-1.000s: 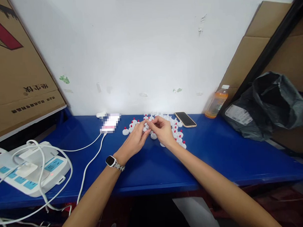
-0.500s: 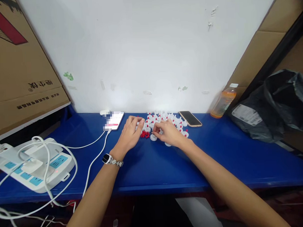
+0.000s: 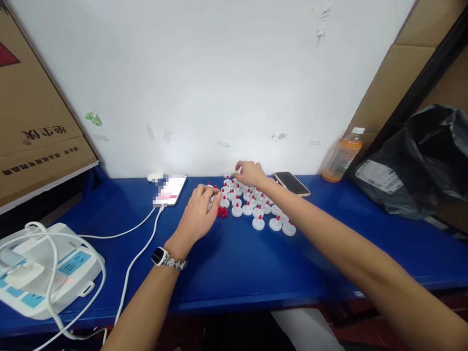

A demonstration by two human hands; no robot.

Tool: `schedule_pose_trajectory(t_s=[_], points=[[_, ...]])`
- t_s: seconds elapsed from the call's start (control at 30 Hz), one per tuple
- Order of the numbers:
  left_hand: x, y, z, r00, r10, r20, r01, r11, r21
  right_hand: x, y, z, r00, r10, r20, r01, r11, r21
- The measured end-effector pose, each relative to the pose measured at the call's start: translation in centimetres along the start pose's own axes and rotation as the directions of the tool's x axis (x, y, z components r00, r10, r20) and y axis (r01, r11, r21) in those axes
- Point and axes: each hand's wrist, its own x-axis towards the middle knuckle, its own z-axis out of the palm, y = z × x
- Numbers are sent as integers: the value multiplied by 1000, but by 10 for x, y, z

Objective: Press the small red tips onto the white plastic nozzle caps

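Many small white nozzle caps, most with a red tip, stand upright in a cluster on the blue table. My left hand is palm down at the cluster's left edge, fingers curled and thumb drawn in; whatever lies inside is hidden. Beside its thumb is a small heap of loose red tips. Over the back of the cluster, close to the wall, my right hand reaches with bent fingers, thumb and forefinger slightly apart and nothing visible between them. My right forearm covers some of the caps.
One phone with a lit screen lies left, plugged into a white cable; a dark-screened phone lies right. A power strip with looping cables occupies the left. An orange drink bottle and black plastic bag stand right.
My right hand has left the white cap at the front, which now shows a red tip, and moved back toward the wall. My left hand stays by the red heap.
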Motion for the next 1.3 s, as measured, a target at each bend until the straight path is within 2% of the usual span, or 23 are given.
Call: schedule_pose_trajectory(t_s=[0.1,0.2,0.27,0.37,0.47,0.53,0.6,0.7,0.77,0.83,0.93,1.1,1.3], points=[[0,-1,0,1000,-4,0,4,1000,5,22,3,8,997,18,71,-17,1000,-23],[-1,-1,-1,1000,6,-4,-6,1000,22,19,3,4,998,13,56,-12,1000,-10],[-2,0,-2,1000,25,-15,-25,999,34,4,0,-6,1000,-10,-17,10,999,30],[-3,4,-3,996,67,-62,-65,997,38,-35,-13,-22,978,-83,-191,132,956,261],[-4,8,-3,990,112,-85,-108,993,41,-76,-32,-28,973,-126,-195,208,844,494],[-5,7,-3,992,125,-34,-124,991,42,-95,-43,-24,974,-164,-159,227,776,589],[-4,3,-1,993,112,38,-113,993,42,-105,-48,-16,974,-164,-157,226,759,610],[-3,-8,0,995,76,59,-79,996,42,-112,-46,-3,960,-164,-228,254,852,457],[-2,-15,1,997,60,47,-62,997,40,-116,-42,2,938,-262,-229,319,911,261],[-1,-19,1,997,53,57,-55,998,38,-120,-39,5,914,-368,-168,386,918,87],[-1,-21,2,996,62,70,-64,997,30,-124,-38,7,895,-437,-93,433,899,-62],[-1,-21,5,993,62,98,-65,997,32,-120,-40,10,878,-478,-11,469,864,-183],[-1,-20,5,992,54,112,-56,998,12,-117,-36,13,873,-487,0,477,855,-206]])
